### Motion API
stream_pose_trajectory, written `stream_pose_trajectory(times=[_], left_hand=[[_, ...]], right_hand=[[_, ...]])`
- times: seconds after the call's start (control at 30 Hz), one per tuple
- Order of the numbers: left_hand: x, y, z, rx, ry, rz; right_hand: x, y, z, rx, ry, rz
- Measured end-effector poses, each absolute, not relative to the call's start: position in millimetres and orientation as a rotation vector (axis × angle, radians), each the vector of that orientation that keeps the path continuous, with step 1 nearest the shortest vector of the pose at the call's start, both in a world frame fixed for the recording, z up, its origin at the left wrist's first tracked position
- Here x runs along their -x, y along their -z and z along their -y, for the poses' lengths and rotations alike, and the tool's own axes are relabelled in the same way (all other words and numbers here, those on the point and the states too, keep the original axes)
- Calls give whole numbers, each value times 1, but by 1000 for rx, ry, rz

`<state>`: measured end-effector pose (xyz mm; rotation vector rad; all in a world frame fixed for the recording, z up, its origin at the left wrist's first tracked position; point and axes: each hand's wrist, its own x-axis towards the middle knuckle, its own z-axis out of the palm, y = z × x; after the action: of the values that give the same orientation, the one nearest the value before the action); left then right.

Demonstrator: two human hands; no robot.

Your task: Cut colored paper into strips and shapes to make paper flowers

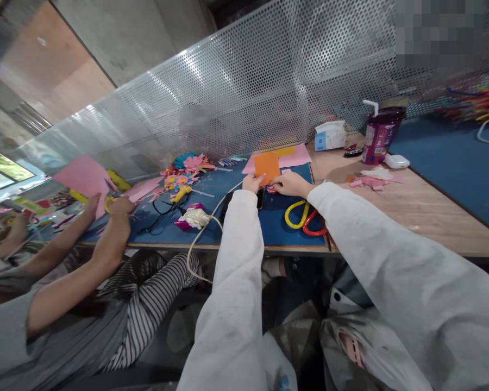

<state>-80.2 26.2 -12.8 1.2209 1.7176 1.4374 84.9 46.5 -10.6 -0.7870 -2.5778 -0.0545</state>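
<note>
Left grip (251,183) pinches the lower left corner of an orange paper square (267,167), which stands tilted up over the blue surface (277,236) of the table (440,220); right grip (290,183) has its fingers curled at the lower right corner, and I cannot tell whether they close on the paper. Farthest left, a co-worker's hand (121,206) by yellow-handled scissors (109,203) and a raised pink sheet (83,179) bound that side. Next come a heap of paper flowers (189,169) and a white-and-purple object (193,217), whose pale cable (192,255) drops over the front edge, leaving a narrow strip of blue before the left sleeve (238,288). That forearm reaches almost straight forward, palm down. Pink paper (295,156) lies just behind the square, close to a perforated screen (264,81). Yellow and red handle loops (296,224) sit between the right wrist and the front edge. The right sleeve (391,260) slants inward across the edge. Beyond it, wood spreads around pink scraps (372,183), backed by a purple cup (378,138).
</note>
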Motion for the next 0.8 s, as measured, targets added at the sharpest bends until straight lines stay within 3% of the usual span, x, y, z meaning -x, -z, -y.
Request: stream_pose_trajectory(times=[0.8], left_hand=[[73,9,-25,-1073,-1409,-1565]], right_hand=[[-81,8,-35,853,-67,2515]])
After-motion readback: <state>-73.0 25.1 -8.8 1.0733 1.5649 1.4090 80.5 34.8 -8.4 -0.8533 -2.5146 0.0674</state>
